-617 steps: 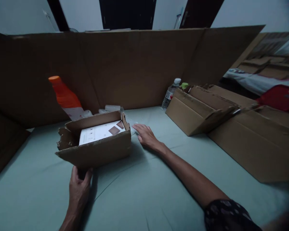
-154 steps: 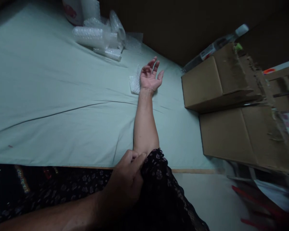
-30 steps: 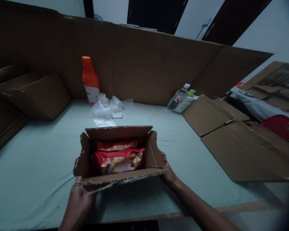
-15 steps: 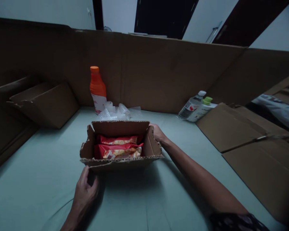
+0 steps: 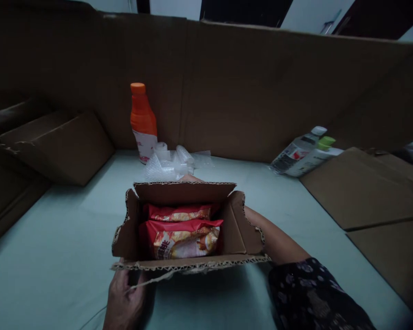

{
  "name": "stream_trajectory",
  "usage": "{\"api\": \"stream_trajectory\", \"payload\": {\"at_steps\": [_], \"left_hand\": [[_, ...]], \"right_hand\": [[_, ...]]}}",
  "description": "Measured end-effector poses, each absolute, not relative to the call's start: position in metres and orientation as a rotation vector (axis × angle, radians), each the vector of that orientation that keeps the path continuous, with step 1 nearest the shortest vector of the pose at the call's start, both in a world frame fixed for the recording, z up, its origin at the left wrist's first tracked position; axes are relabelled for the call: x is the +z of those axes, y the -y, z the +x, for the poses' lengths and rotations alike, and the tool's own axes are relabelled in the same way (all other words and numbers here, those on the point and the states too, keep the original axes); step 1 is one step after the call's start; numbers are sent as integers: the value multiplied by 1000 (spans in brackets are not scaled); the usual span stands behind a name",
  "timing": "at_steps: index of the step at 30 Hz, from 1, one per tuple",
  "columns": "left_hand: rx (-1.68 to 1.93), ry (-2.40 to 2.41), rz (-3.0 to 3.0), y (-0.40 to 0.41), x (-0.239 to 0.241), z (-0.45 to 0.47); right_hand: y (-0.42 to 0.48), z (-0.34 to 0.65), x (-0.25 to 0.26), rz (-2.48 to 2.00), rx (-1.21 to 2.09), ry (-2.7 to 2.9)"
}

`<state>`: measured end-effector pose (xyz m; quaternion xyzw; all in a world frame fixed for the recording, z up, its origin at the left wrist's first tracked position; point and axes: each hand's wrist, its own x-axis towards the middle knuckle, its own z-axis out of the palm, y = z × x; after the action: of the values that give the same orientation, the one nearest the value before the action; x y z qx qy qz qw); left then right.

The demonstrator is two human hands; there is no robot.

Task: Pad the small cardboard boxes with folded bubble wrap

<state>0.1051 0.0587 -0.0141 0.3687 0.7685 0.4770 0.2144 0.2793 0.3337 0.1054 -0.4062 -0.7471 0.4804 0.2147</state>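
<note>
An open cardboard box [image 5: 239, 224] with rough, torn edges is tilted toward me, low over the pale green surface. Inside it stand two red snack packets, the nearer packet [image 5: 189, 240] showing printed food pictures and the farther packet [image 5: 179, 212] behind it. My left hand [image 5: 125, 293] grips the near left corner from below, some fingers hidden under the cardboard. Around the far side reaches my right hand [image 5: 191, 178], of which only a sliver shows above the rim; its fingers are hidden behind the box it supports.
Behind the box lie bubble wrap [image 5: 163, 165] and an orange bottle [image 5: 143, 121] standing upright. A clear bottle [image 5: 298, 151] and a green-capped white container [image 5: 311, 160] lean at right. Cardboard boxes [image 5: 69, 151] stand left, flaps [image 5: 365, 192] lie right, and a cardboard wall [image 5: 244, 96] closes the back.
The box has come closer to me and tips further my way, showing more of the packets. My right hand has slid from its far right corner to behind its far side.
</note>
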Motion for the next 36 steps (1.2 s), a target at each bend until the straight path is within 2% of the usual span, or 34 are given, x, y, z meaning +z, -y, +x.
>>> {"api": "stream_trajectory", "payload": {"at_steps": [3,7,10,13,17,22,28,36], "left_hand": [[1283,-2102,1125,-64,-2,106],[1293,-2039,1213,-69,18,105],[1281,-2059,1235,-71,26,104],[1268,-2060,1210,-70,29,103],[1218,-2010,1180,-63,31,99],[1256,-2000,1174,-59,36,88],[1228,-1914,1209,-83,49,92],[1379,-1804,1156,-150,57,94]], "right_hand": [[-350,290,130,-943,1404,2225],[-337,363,148,-1034,1064,2209],[-291,431,132,-1222,985,2111],[-237,475,103,-1371,1095,2041],[-187,498,94,-1485,1141,2269],[-169,480,126,-1681,608,2428],[-203,396,119,-1274,814,2362],[-256,363,101,-1304,863,2183]]}}
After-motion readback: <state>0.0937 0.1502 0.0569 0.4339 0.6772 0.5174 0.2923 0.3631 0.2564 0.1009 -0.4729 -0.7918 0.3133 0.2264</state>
